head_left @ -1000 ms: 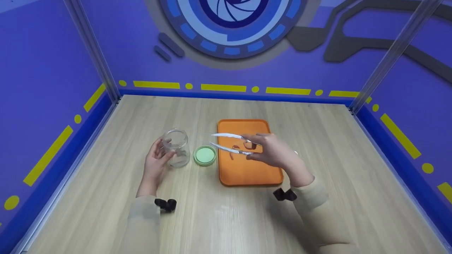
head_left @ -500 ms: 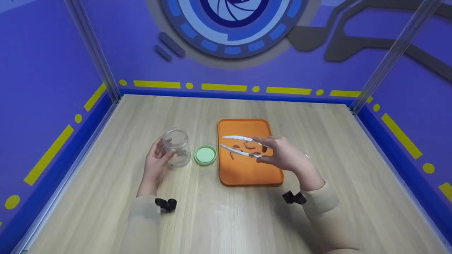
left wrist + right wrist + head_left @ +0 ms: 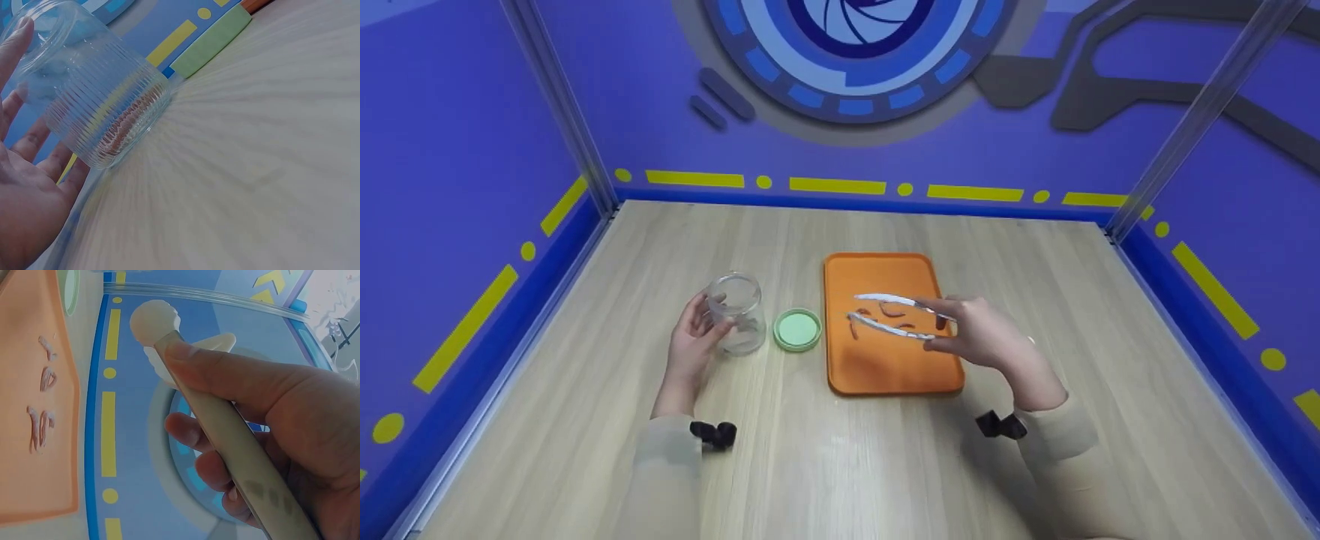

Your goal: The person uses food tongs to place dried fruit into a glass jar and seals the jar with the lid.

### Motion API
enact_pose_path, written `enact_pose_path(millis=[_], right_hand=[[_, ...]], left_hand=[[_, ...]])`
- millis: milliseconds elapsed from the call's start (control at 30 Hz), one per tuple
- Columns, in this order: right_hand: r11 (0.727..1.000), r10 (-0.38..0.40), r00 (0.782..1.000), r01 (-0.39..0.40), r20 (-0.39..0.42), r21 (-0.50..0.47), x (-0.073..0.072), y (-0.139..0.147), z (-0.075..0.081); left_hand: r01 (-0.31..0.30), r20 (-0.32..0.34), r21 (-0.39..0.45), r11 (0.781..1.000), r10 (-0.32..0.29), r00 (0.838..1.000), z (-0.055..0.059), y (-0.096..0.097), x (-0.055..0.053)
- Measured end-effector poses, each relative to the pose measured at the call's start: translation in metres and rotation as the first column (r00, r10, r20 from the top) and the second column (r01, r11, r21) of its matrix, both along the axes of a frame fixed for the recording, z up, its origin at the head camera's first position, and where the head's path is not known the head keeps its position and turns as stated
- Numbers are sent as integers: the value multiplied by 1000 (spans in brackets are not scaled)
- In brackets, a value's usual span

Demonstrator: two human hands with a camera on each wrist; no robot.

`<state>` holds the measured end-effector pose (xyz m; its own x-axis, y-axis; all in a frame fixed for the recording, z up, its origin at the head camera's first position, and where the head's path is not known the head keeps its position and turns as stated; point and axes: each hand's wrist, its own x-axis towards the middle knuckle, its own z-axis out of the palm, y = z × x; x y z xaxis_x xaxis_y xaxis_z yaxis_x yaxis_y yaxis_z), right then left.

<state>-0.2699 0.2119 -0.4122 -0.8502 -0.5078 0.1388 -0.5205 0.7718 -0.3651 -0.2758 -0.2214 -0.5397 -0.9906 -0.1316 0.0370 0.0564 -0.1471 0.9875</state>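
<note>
My left hand (image 3: 694,349) holds a clear ribbed glass jar (image 3: 745,341) upright, thumb on one side and fingers on the other. Reddish-brown matter (image 3: 126,121) lies at the jar's bottom in the left wrist view. My right hand (image 3: 990,336) grips a pair of tongs (image 3: 885,327) with metal arms and white tips. The tongs' arms are spread, nothing between them, over an orange tray (image 3: 892,367). Several thin reddish-brown curled strips (image 3: 892,310) lie on that tray beneath and around the tips.
Between jar and tray, a light green round lid (image 3: 797,331) lies on the wooden table (image 3: 810,450). A small white object (image 3: 1031,340) shows partly behind the right wrist. Blue-purple panels (image 3: 840,161) enclose the table at back and sides.
My right hand has moved right with the tongs, from beside the lid to over the tray's strips. My left hand and the jar have stayed in place.
</note>
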Motion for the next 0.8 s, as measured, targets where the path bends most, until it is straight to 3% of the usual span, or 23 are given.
enact_pose_path(millis=[467, 800], right_hand=[[999, -32, 999, 32, -12, 6, -2, 22, -6], [991, -125, 987, 120, 97, 54, -6, 37, -6]], left_hand=[[-6, -4, -25, 1000, 6, 1000, -1, 0, -1], [-10, 5, -33, 999, 10, 1000, 0, 0, -1]])
